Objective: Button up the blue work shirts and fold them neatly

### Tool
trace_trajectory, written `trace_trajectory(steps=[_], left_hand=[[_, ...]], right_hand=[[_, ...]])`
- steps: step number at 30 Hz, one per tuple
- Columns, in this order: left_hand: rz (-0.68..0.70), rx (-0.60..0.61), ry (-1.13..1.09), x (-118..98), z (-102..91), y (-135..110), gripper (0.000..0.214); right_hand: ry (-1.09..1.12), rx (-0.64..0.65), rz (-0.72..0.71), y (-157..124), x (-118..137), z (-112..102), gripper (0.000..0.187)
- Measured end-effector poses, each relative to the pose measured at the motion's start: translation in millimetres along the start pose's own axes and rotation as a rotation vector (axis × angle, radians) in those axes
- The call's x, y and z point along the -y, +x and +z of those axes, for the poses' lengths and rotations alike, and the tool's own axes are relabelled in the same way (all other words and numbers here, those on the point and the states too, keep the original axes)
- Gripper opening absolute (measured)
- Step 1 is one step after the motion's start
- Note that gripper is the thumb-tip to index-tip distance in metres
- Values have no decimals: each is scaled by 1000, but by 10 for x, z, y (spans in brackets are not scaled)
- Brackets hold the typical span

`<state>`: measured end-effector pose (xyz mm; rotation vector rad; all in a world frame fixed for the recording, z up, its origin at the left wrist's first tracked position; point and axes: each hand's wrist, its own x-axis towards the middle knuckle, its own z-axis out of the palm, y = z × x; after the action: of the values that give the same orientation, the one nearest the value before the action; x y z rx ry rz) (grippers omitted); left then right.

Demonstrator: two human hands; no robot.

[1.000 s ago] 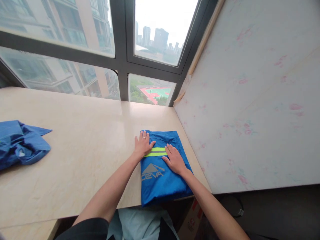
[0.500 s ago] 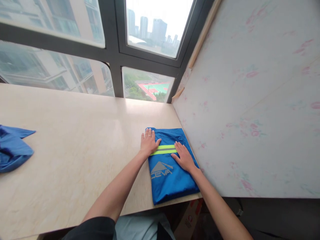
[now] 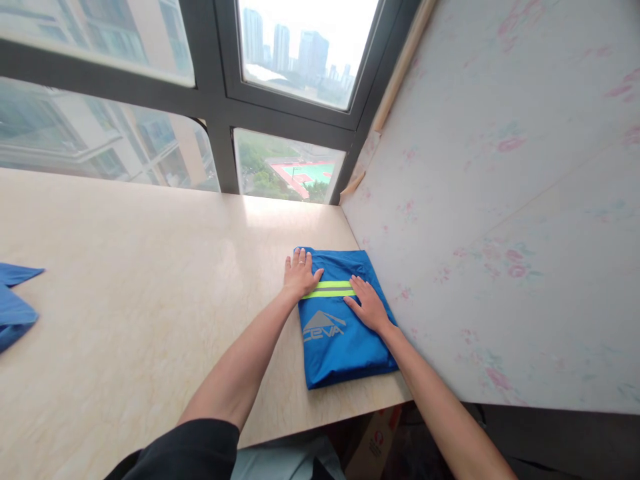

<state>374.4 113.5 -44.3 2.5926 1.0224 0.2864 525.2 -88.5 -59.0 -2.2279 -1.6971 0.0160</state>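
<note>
A folded blue garment [image 3: 345, 353] lies flat on the marble-patterned ledge [image 3: 150, 287], close against the wall. It carries a yellow-green and grey reflective stripe and a grey printed logo reading "CEVA". My left hand [image 3: 302, 272] rests open on its upper left edge, fingers pointing away from me and a ring on one finger. On the right part of the garment, my right hand [image 3: 369, 303] lies flat with its fingertips at the stripe's right end. Neither hand grips the cloth.
More blue cloth [image 3: 15, 310] lies at the far left of the ledge. Behind is a dark-framed window [image 3: 220, 110]; on the right rises a floral-papered wall [image 3: 490, 200]. A cardboard box [image 3: 375, 443] stands below the ledge's front edge.
The garment has shifted slightly away from me, leaving more of the ledge's front edge bare. Both hands stay flat on it. My view has turned a little to the right.
</note>
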Motion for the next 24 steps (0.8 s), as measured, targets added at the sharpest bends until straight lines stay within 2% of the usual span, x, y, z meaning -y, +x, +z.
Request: trace_trajectory(steps=[11, 13, 16, 19, 24], left_hand=[[18, 7, -125, 62, -20, 11, 75], [26, -35, -231, 108, -41, 9, 71], [-36, -186, -499, 200, -71, -45, 56], [-140, -335, -703, 306, -106, -238, 43], [-240, -402, -764, 498, -222, -890, 36]], right_hand=[[-7, -13, 3, -7, -26, 11, 62], [-18, -17, 1, -9, -29, 17, 62], [-47, -19, -4, -8, -30, 43, 63], [-84, -21, -14, -4, -33, 89, 62], [-158, -10, -38, 35, -95, 83, 59]])
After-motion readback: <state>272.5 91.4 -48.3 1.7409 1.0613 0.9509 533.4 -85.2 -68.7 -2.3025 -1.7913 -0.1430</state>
